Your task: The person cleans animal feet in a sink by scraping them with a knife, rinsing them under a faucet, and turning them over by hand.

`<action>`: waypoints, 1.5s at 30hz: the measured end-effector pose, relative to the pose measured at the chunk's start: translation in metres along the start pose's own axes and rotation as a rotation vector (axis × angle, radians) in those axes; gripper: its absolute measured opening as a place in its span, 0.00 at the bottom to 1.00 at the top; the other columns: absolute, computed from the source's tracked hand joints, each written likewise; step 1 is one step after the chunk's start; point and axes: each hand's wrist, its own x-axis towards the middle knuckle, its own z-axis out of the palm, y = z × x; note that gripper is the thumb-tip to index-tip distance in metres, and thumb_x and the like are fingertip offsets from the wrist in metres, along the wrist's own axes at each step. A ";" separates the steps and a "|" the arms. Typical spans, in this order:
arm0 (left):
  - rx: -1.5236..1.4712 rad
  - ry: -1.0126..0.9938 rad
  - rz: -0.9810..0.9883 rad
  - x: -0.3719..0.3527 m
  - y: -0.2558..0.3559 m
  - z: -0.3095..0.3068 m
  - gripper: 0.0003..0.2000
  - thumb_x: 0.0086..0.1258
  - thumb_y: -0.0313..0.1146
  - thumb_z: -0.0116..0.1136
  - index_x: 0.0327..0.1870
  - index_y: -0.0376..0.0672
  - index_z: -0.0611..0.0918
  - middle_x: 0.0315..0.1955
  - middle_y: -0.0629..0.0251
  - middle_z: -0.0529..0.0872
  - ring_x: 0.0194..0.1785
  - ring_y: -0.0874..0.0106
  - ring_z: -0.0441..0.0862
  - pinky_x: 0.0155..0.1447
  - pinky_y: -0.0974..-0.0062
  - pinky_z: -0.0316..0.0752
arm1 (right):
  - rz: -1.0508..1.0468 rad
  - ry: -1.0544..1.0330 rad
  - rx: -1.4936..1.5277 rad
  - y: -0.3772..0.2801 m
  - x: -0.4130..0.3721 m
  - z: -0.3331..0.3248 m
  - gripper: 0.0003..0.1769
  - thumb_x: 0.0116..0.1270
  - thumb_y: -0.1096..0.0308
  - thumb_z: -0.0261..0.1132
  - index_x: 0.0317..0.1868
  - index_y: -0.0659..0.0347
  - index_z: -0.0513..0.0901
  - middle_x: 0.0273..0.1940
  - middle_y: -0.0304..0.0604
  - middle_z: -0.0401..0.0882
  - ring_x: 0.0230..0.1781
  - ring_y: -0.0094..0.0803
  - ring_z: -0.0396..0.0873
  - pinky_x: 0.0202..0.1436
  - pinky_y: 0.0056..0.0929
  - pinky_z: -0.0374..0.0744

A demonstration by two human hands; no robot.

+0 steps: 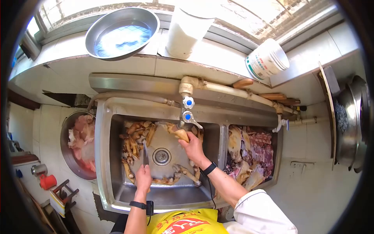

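My left hand (143,180) is closed round the handle of a knife (145,155), its blade pointing away from me over the left part of the sink basin. Under the tap, my right hand (192,148) grips a yellowish-brown animal trotter (180,133). Several more trotters (131,146) lie heaped along the basin's left side, with others (187,174) near its front right corner. A round drain (161,156) shows between my hands in the steel sink (134,193). The tap (188,113) with blue-centred knobs hangs just beyond the held trotter, partly covering it.
Slabs of raw meat (261,150) fill the right basin. Left of the sink stands a metal pot (67,150) of pink meat (83,130) in reddish liquid. A basin of water (90,37), a white bucket (185,33) and a tub (263,62) stand on the ledge.
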 end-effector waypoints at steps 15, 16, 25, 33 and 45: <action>-0.217 0.088 -0.173 -0.057 0.013 -0.068 0.14 0.83 0.37 0.54 0.34 0.38 0.74 0.16 0.65 0.76 0.13 0.73 0.75 0.17 0.69 0.68 | -0.172 0.171 -0.595 0.099 -0.071 0.007 0.27 0.63 0.78 0.62 0.63 0.74 0.74 0.64 0.70 0.74 0.66 0.67 0.72 0.72 0.53 0.72; -0.209 0.086 -0.169 -0.057 0.010 -0.071 0.14 0.83 0.37 0.54 0.34 0.38 0.74 0.16 0.65 0.76 0.13 0.73 0.75 0.17 0.69 0.68 | -0.152 0.034 -0.420 0.098 -0.084 0.010 0.19 0.62 0.76 0.63 0.54 0.70 0.79 0.57 0.65 0.79 0.59 0.65 0.77 0.65 0.54 0.77; -0.184 -0.015 -0.205 -0.078 0.010 -0.066 0.12 0.82 0.37 0.54 0.36 0.39 0.75 0.18 0.68 0.76 0.14 0.76 0.75 0.17 0.73 0.68 | 0.147 -0.316 -0.815 0.157 -0.142 0.052 0.15 0.67 0.73 0.61 0.52 0.68 0.83 0.55 0.60 0.82 0.61 0.55 0.80 0.65 0.47 0.80; -0.221 -0.019 -0.234 -0.074 0.018 -0.064 0.12 0.83 0.37 0.54 0.38 0.40 0.76 0.19 0.69 0.75 0.14 0.77 0.74 0.17 0.74 0.69 | 0.194 -0.408 -0.891 0.178 -0.133 0.066 0.18 0.67 0.75 0.62 0.56 0.71 0.79 0.60 0.62 0.80 0.67 0.55 0.76 0.71 0.45 0.76; -0.096 -0.060 -0.225 -0.075 0.029 -0.056 0.09 0.83 0.34 0.55 0.40 0.38 0.78 0.19 0.70 0.76 0.15 0.77 0.73 0.18 0.75 0.69 | -0.335 -0.478 -0.278 0.124 -0.149 0.089 0.12 0.63 0.76 0.61 0.48 0.63 0.82 0.46 0.56 0.81 0.53 0.55 0.80 0.56 0.50 0.80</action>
